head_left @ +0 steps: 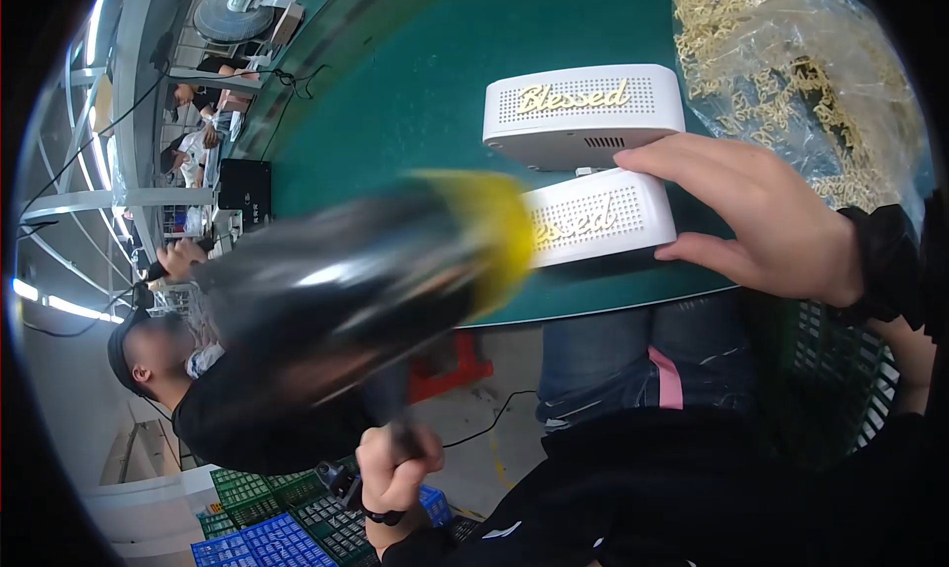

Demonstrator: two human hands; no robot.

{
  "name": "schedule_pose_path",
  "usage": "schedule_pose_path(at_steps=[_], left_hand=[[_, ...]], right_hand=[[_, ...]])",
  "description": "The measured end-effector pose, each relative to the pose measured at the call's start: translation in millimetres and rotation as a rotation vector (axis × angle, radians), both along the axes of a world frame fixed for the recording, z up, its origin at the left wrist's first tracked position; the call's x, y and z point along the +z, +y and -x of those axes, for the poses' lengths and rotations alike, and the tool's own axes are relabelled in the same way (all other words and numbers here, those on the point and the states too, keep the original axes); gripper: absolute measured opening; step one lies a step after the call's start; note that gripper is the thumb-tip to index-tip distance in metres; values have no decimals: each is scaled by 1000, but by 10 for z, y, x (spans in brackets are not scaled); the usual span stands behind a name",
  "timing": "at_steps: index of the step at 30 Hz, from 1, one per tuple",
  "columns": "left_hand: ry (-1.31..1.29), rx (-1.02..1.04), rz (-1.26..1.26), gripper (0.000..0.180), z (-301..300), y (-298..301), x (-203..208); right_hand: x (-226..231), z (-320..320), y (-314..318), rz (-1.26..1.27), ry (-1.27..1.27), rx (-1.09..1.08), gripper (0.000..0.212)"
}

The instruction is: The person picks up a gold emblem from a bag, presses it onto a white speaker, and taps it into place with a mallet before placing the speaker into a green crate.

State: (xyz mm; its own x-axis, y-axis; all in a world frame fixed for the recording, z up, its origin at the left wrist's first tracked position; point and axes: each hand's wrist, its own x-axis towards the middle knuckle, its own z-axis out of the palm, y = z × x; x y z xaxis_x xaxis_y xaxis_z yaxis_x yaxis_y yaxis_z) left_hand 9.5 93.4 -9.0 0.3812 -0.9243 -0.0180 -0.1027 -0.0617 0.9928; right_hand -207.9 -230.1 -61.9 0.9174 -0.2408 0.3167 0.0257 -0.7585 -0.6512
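My left hand (395,460) is closed round the handle of a black hair dryer (366,270). Motion smears it, so its kind is not fully certain. Its yellow front end (499,236) overlaps the left part of a white speaker-like box (647,211) in the view. My right hand (761,206) grips that box by its right end, thumb at the near edge and fingers on the far edge. Cream script lettering lies across its dotted face. Just behind stands a second white box (583,117) with the same kind of lettering and a slotted grey side.
A clear plastic bag (791,48) of loose cream lettering pieces lies on the green table (415,102) at the far right. Another person (267,409) in black is at the left. Green and blue crates (262,542) stand below; a green basket (875,389) is by my right arm.
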Motion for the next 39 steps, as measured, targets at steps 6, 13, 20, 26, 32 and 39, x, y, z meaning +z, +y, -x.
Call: schedule_pose_path(at_steps=[6,13,20,26,32,39], left_hand=[[-195,-46,-182,44,-91,69,9],[-73,40,-295,46,-141,129,66],[108,82,-144,42,-126,130,-8],[-107,87,-305,32,-217,48,45],[-401,374,-242,28,-474,-311,-444],[-1418,302,-421,43,-722,-717,-590]], right_hand=[[-7,13,5,19,2,-18,64],[-3,26,14,14,31,-26,64],[2,3,-1,19,2,-22,64],[83,41,-49,98,54,-19,60],[418,195,-267,268,258,101,53],[590,390,-589,389,272,0,44]])
